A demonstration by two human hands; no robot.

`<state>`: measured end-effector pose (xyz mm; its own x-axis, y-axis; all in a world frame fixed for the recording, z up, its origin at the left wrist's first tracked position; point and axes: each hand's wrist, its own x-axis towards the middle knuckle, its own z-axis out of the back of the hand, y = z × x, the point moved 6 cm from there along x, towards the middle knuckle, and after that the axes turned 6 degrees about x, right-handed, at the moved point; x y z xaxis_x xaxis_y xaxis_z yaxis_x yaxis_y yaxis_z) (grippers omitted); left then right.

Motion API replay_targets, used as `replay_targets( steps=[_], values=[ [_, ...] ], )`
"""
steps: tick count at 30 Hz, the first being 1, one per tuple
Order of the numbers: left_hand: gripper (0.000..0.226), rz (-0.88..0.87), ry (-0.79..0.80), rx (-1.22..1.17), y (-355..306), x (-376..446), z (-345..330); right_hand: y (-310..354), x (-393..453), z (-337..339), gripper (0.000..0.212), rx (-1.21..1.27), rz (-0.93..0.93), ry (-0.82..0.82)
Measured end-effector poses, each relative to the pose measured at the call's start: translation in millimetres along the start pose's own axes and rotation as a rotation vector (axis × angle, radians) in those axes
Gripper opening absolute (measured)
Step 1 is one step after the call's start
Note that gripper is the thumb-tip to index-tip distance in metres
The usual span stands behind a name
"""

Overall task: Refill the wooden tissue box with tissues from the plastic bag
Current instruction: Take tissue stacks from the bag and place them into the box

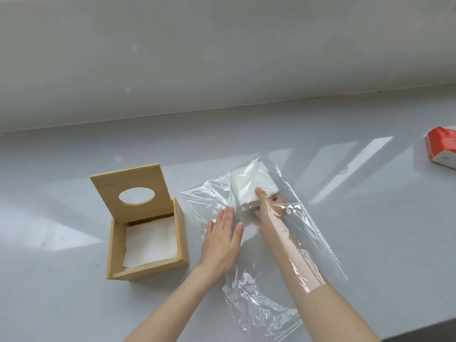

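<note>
The wooden tissue box (182, 239) stands at the left with its lid (111, 186) tilted up, an oval hole in it. A few white tissues (150, 243) lie on the box floor. To its right lies the clear plastic bag (318, 233), flat on the counter. My right hand (267, 207) is inside the bag, forearm under the film, gripping a stack of white tissues (254, 185) with the thumb on top. My left hand (222, 239) rests flat on the bag's left side, fingers spread, holding nothing.
A red and white tissue pack (441, 148) lies at the far right edge. The grey counter (74, 156) meets a pale wall (222, 58) behind. The counter's front edge shows at the bottom right corner.
</note>
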<state>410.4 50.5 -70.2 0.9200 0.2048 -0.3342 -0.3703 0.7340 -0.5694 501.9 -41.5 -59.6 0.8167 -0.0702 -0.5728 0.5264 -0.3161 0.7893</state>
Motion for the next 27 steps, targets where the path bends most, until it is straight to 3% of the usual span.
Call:
replay_targets(
  steps=[3, 5, 7, 10, 11, 14, 17, 20, 22, 25, 27],
  values=[
    [0.052, 0.001, 0.014, -0.013, 0, 0, -1, -12, 0, 20, 0.010, 0.027, 0.017, -0.002],
    [0.051, 0.000, 0.010, -0.028, 1, 0, -2, -20, -6, 31, 0.014, 0.067, 0.008, -0.001],
    [0.050, -0.006, 0.007, -0.038, 1, 0, -2, -24, -14, 43, 0.031, 0.109, 0.020, -0.018],
    [0.049, -0.029, 0.014, -0.061, 2, 1, 1, -46, -10, 62, 0.079, 0.153, 0.025, 0.002],
    [0.049, -0.035, 0.024, -0.070, 3, 2, 3, -36, -29, 62, 0.077, 0.164, 0.023, 0.031],
    [0.049, -0.052, 0.044, 0.064, 5, 4, 10, -41, -46, 72, 0.035, 0.105, -0.119, 0.090],
    [0.051, -0.060, -0.041, 0.273, -1, -4, 18, -49, -48, 84, 0.041, 0.024, -0.177, 0.115],
    [0.053, -0.066, -0.043, 0.316, -13, -31, 14, -53, -54, 93, 0.015, -0.001, -0.197, 0.114],
    [0.053, -0.046, -0.015, 0.323, -18, -55, 4, -57, -59, 96, 0.011, -0.013, -0.190, 0.101],
    [0.050, 0.023, 0.017, 0.268, -15, -91, -14, -72, -54, 96, 0.070, 0.044, -0.123, 0.128],
    [0.051, 0.033, 0.085, 0.283, -8, -107, -27, -73, -63, 98, 0.062, 0.101, -0.157, 0.155]
  ],
)
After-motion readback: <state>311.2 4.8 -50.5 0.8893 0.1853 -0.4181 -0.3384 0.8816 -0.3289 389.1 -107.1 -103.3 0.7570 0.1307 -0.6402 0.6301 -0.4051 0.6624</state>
